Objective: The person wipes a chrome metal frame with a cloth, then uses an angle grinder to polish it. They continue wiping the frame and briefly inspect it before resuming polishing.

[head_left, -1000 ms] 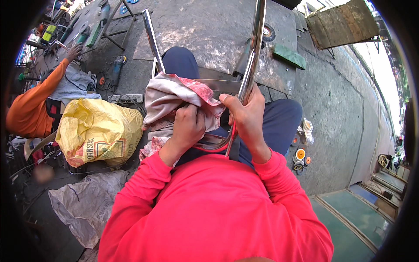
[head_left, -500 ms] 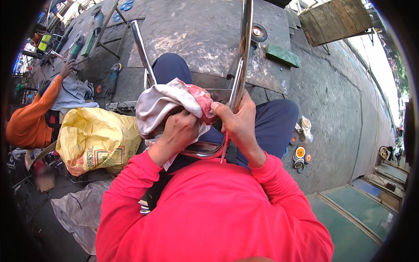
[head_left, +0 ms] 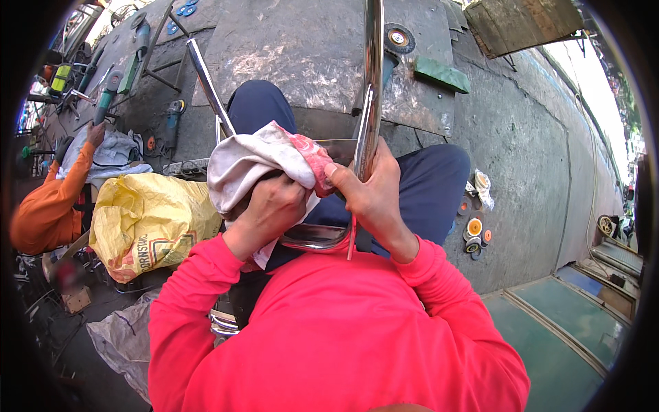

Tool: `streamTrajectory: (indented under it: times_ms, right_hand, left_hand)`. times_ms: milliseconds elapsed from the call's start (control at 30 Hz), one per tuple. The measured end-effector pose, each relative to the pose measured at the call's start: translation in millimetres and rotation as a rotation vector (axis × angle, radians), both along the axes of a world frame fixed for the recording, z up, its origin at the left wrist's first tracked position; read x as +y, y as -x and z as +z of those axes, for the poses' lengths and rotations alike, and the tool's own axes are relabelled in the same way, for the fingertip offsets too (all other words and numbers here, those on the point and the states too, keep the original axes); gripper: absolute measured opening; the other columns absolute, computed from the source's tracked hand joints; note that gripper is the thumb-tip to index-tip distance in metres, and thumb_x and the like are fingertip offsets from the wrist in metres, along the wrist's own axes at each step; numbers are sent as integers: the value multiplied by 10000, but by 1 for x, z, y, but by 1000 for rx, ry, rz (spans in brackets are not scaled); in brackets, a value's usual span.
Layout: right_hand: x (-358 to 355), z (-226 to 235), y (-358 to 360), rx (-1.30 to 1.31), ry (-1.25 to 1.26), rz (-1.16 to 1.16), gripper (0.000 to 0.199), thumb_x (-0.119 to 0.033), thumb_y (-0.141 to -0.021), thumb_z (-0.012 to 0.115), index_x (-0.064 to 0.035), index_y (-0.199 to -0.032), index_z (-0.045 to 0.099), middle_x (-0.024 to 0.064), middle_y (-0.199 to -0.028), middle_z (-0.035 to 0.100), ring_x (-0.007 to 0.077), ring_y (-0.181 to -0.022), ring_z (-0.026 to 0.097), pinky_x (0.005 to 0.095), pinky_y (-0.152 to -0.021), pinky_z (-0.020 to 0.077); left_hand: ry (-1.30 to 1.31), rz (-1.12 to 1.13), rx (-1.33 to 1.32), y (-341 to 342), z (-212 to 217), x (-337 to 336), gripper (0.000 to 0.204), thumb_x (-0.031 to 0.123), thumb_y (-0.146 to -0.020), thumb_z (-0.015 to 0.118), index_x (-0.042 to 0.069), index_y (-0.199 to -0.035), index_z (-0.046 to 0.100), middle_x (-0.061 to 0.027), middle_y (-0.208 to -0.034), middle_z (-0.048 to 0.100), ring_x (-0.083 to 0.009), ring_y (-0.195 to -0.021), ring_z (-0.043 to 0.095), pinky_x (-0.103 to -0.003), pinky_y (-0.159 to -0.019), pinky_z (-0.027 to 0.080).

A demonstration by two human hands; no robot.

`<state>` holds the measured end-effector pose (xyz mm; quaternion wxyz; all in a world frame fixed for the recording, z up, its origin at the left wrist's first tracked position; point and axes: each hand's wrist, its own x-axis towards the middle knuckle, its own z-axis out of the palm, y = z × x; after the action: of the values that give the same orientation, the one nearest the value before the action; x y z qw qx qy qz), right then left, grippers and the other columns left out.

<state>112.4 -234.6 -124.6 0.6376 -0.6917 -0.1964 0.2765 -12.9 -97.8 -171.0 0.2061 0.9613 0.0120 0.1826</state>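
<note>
While my left hand (head_left: 273, 204) clutches a crumpled white-and-pink cloth (head_left: 248, 156) left of centre, my right hand (head_left: 376, 199) grips a shiny silver metal tube (head_left: 373, 58) that runs from its fingers to the frame's upper edge.

Daylight, overexposed upper right, glinting metal tube (head_left: 373, 75), fisheye bend

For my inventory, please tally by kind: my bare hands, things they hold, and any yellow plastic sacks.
Bare left hand and bare right hand: 2
White-and-red cloth: 1
Shiny round metal tube: 1
Yellow plastic sack: 1
Total: 5
</note>
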Motion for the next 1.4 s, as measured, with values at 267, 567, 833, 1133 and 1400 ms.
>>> streamTrajectory:
  times_ms: [267,567,833,1133,1400]
  right_hand:
    - [1,-3,7,-8,-117,4,358,-148,-754,774,24,-888,489,-9,-601,507,42,-533,449,239,-463,372]
    - [-1,0,7,-100,-91,55,390,-155,-741,781,42,-913,492,6,-598,498,57,-520,444,255,-453,370]
    - [0,3,10,-130,-85,37,416,-171,-736,785,52,-904,477,18,-581,496,71,-503,458,278,-445,377]
    - [-3,4,9,-146,-26,65,399,-158,-734,776,50,-881,469,33,-579,510,75,-497,469,280,-444,385]
    - [-5,5,10,-166,-33,67,413,-164,-733,783,57,-914,485,38,-590,525,81,-506,493,284,-452,398]
  left_hand:
    - [-83,11,-64,2,8,2,362,11,-751,682,-6,-1112,652,-149,-1000,694,-274,-798,697,-361,-665,556]
    - [-158,-63,-15,6,11,2,337,25,-697,701,-29,-1028,671,-139,-891,690,-260,-753,690,-358,-661,560]
    - [-173,-88,33,6,9,-2,334,17,-696,686,-28,-1026,668,-155,-954,693,-270,-817,694,-356,-678,561]
    - [-102,-27,-37,9,16,5,325,8,-743,679,-26,-1066,664,-169,-1015,692,-283,-822,699,-365,-689,561]
    - [-189,-60,-101,5,16,0,438,35,-709,666,-16,-1143,631,-143,-1026,677,-259,-837,690,-360,-716,562]
